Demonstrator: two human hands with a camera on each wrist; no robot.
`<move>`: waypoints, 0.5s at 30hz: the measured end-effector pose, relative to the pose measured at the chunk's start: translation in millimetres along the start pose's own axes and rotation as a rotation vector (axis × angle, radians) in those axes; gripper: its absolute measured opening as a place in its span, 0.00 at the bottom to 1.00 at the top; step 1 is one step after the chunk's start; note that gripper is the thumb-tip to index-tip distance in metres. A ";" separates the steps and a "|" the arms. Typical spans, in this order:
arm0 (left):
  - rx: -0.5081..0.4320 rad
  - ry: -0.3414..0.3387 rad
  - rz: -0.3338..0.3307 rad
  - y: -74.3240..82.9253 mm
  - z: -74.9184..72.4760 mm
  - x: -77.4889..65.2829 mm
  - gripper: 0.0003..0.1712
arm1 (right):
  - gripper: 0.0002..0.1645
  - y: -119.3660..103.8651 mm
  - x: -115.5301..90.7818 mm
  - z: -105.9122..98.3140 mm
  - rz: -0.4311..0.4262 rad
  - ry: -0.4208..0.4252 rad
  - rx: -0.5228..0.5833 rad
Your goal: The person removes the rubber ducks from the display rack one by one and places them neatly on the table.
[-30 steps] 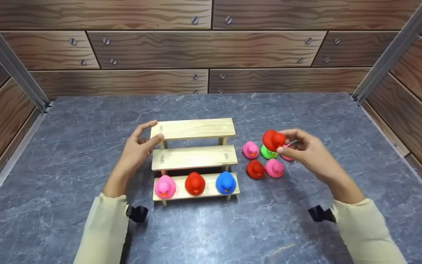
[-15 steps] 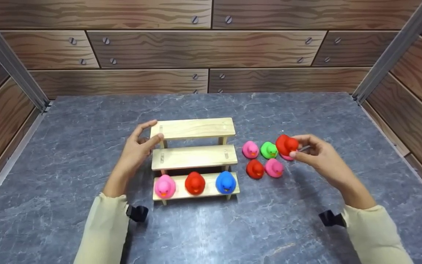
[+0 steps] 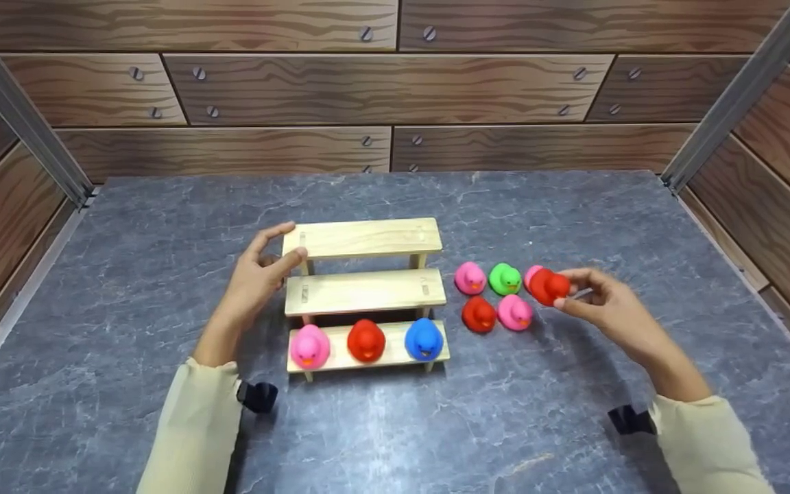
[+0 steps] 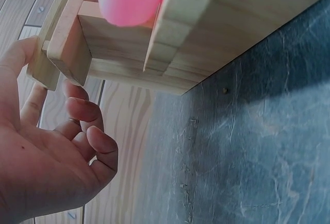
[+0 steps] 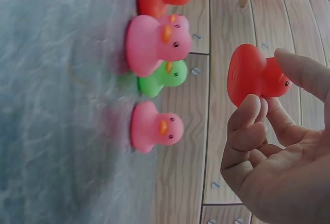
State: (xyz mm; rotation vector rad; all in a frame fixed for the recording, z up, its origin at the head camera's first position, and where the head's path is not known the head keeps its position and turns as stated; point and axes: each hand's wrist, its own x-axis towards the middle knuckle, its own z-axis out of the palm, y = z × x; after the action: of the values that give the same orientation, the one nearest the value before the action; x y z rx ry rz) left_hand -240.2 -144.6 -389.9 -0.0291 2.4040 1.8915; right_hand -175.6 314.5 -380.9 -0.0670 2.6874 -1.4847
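Note:
In the head view my right hand (image 3: 604, 302) pinches a red rubber duck (image 3: 547, 286) by its head. The right wrist view shows that duck (image 5: 250, 74) raised off the table, its flat base turned sideways. It partly covers a pink duck (image 3: 533, 274) in the head view. My left hand (image 3: 251, 278) grips the left end of the top step of a three-step wooden stand (image 3: 364, 291), thumb and fingers at the board's edge. On the bottom step sit a pink duck (image 3: 310, 347), a red duck (image 3: 366, 341) and a blue duck (image 3: 424, 339).
Right of the stand, on the grey marbled table (image 3: 367, 439), sit a pink duck (image 3: 470, 278), a green duck (image 3: 505, 279), a red duck (image 3: 479, 314) and another pink duck (image 3: 515, 312). Wood-patterned walls (image 3: 388, 89) enclose the back and sides.
My right hand has carried the red duck rightward and toward me, from over the green duck to over the rightmost pink duck. The left hand has stayed on the stand.

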 end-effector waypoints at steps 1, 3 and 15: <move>0.000 0.001 0.001 -0.1 0.2 -0.1 0.33 | 0.29 1.7 0.0 0.2 0.006 0.000 -0.004; -0.001 0.003 0.006 -0.4 0.5 -0.3 0.33 | 0.29 5.3 0.2 0.7 0.015 0.004 -0.011; -0.005 0.012 0.017 -1.2 2.2 0.5 0.32 | 0.30 26.6 3.5 -0.2 0.041 0.001 0.007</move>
State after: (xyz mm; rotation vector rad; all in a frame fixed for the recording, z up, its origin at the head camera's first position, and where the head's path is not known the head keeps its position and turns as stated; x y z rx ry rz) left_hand -240.5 -142.7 -391.5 -0.0203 2.4154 1.9103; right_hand -179.3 328.6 -403.5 -0.0103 2.6676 -1.4833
